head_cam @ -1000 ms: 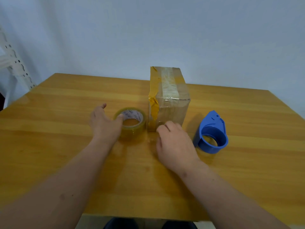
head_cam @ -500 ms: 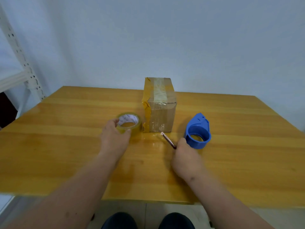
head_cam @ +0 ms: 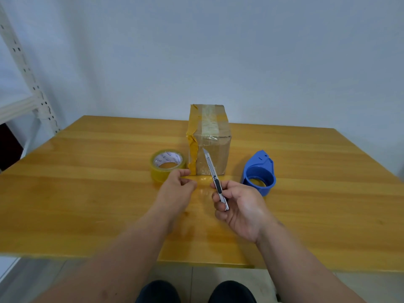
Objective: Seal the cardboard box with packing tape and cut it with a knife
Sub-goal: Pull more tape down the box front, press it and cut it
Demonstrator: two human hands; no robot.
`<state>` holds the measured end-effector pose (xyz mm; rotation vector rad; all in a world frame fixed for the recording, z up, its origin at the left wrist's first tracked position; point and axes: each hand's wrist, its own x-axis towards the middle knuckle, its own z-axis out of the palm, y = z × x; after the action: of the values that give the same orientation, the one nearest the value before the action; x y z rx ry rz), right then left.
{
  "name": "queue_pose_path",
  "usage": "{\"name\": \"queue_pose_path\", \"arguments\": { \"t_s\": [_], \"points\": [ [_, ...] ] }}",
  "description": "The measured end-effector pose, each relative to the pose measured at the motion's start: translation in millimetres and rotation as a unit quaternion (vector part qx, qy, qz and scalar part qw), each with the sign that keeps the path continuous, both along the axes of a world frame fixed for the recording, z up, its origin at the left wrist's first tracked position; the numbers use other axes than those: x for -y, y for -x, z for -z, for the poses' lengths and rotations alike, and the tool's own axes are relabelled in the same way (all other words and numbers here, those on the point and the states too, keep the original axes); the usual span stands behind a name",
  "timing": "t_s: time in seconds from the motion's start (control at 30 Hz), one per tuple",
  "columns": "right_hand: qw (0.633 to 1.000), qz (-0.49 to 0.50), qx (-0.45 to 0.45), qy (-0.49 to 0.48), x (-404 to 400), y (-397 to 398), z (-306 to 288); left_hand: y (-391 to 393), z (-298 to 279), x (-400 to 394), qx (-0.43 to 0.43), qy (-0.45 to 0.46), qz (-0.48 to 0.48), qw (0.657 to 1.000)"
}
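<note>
A small cardboard box stands upright at the middle of the wooden table. Clear tape runs over its top and yellow tape down its left edge. Just left of it lies a roll of yellowish packing tape. My right hand grips a slim utility knife by the handle, with the blade out and pointing up toward the box front. My left hand hovers just in front of the roll with its fingers curled together. I see nothing held in it.
A blue tape dispenser sits right of the box, close to my right hand. A white metal shelf rack stands at the far left beside the table. A plain wall lies behind.
My right hand has picked the knife up off the table and raised it in front of the box. My left hand has come off the tape roll and drawn back slightly.
</note>
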<state>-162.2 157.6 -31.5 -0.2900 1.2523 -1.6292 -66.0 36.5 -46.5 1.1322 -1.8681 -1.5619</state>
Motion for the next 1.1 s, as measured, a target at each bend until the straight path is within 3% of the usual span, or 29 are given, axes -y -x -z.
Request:
{"name": "queue_pose_path", "arguments": {
  "t_s": [0.3, 0.7, 1.1],
  "points": [
    [0.991, 0.028, -0.125, -0.031, 10, -6, 2, -1, 2, 5, 0.02, 0.002, 0.008, 1.0],
    [0.994, 0.039, -0.105, -0.008, 12, -4, 3, -4, 5, 16, 0.027, 0.004, 0.008, 1.0],
    [0.992, 0.05, -0.097, -0.056, 14, 0, 9, -4, 5, 19, 0.032, 0.003, 0.014, 0.999]
  ]
}}
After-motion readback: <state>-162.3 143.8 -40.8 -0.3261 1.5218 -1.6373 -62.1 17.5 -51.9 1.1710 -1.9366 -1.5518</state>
